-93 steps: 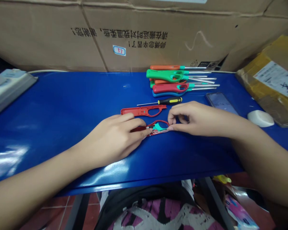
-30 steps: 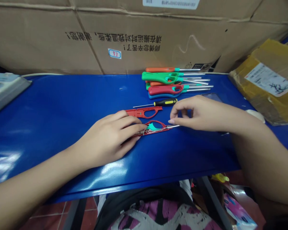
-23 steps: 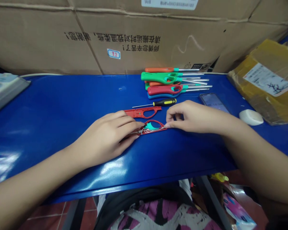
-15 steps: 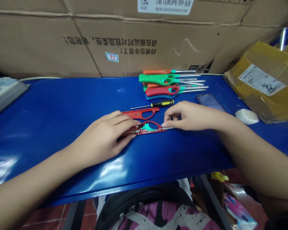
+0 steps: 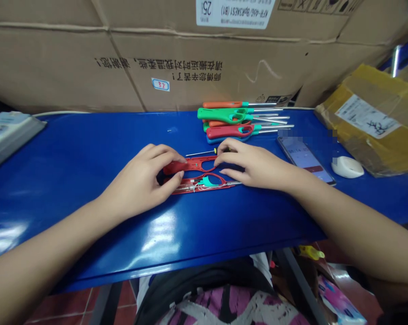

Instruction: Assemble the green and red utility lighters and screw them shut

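Two halves of a red long-nosed gas lighter lie side by side on the blue table. The far one is a bare red shell half (image 5: 195, 165) with a finger loop. In the near half (image 5: 213, 186) sit a green trigger (image 5: 208, 181), thin white wires and a metal rod reaching right. My left hand (image 5: 146, 180) has its fingers and thumb around the left end of the bare shell half. At its right end, the bent fingers of my right hand (image 5: 249, 163) grip it by the loop, partly hiding it. A screwdriver (image 5: 201, 153) lies just behind, its handle mostly covered.
Assembled lighters (image 5: 224, 115) in several colours are piled at the back. To the right lie a phone (image 5: 305, 160), a white mouse (image 5: 348, 167) and a taped parcel (image 5: 369, 122). A large cardboard box (image 5: 71, 67) stands behind the table; a pale device (image 5: 12, 135) is at far left.
My left hand has shifted from the near half to the bare shell half. My right hand has left the metal rod and moved left to the same shell half.
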Demonstrator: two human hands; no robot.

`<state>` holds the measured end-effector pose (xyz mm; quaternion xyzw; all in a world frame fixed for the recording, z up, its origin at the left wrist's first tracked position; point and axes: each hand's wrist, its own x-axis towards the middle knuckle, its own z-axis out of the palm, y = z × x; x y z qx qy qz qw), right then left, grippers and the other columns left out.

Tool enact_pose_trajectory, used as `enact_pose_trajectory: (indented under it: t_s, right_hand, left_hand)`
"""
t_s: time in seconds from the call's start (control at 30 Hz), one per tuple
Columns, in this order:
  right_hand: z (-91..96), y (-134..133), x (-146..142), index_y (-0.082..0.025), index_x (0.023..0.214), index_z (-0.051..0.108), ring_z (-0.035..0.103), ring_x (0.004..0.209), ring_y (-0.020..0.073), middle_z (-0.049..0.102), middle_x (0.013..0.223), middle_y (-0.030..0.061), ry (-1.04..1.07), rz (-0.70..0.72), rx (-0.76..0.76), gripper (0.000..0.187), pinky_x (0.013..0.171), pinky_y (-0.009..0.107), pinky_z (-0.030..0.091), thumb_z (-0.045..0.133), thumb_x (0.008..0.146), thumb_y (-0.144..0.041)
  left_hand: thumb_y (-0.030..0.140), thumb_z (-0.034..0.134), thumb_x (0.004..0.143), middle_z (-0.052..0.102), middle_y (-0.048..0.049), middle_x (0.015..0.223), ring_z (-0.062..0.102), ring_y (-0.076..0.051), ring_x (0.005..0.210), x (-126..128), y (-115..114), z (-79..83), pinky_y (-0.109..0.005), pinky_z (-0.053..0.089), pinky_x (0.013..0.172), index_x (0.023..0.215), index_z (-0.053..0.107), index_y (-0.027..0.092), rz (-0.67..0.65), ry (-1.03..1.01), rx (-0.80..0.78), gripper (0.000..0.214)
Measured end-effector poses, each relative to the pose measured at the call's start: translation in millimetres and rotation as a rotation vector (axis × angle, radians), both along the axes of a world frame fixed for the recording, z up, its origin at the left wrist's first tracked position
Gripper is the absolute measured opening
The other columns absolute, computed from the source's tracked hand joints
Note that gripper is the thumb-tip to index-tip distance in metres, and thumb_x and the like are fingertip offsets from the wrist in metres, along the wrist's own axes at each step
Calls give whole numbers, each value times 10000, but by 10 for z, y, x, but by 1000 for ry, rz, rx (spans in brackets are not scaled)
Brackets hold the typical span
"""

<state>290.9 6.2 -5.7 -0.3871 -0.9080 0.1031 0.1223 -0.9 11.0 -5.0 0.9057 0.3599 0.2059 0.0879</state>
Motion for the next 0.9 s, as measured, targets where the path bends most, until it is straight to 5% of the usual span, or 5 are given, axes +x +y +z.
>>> enact_pose_trajectory:
  t_s: [0.2,0.4,0.57,0.73,0.9]
  right_hand:
    - [-8,-22,-89,-206,944,597,579,1125,251,596,1157,100,69,13,23,73,929,395,488,569,981,-263]
    - [-6,-41,-166,-208,943,531,569,790,162,608,959,53,357,-124,-87,57,736,316,478,529,985,-248]
    - [-3,-59,-195,-197,897,570,555,690,127,603,853,19,591,-272,-310,142,600,264,460,620,924,-327]
    - [61,-87,-218,-177,896,610,579,617,133,666,894,54,621,-351,-631,186,559,299,498,625,902,-362]
    - [103,-117,-205,-174,853,703,663,880,193,748,998,82,472,-180,-366,165,741,326,507,668,889,-332]
  left_hand:
    - [359,533,991,689,-95,1220,609,-274,1150,7,48,-68,-451,499,1012,1242,686,203,-21,-14,-27,333]
    - [362,585,986,688,-129,1261,638,-281,1159,-18,56,-64,-458,536,998,1299,654,178,-26,-68,83,370]
    - [277,620,971,712,-127,1225,658,-268,1114,-25,26,-20,-428,543,957,1305,642,171,-85,-64,227,350]
    - [285,612,979,745,-102,1129,675,-248,1004,-29,-32,55,-384,542,856,1237,678,172,-134,12,197,289]
    - [314,674,926,761,-57,1031,673,-204,922,-49,-69,163,-328,539,801,1105,721,176,-177,-44,-58,231]
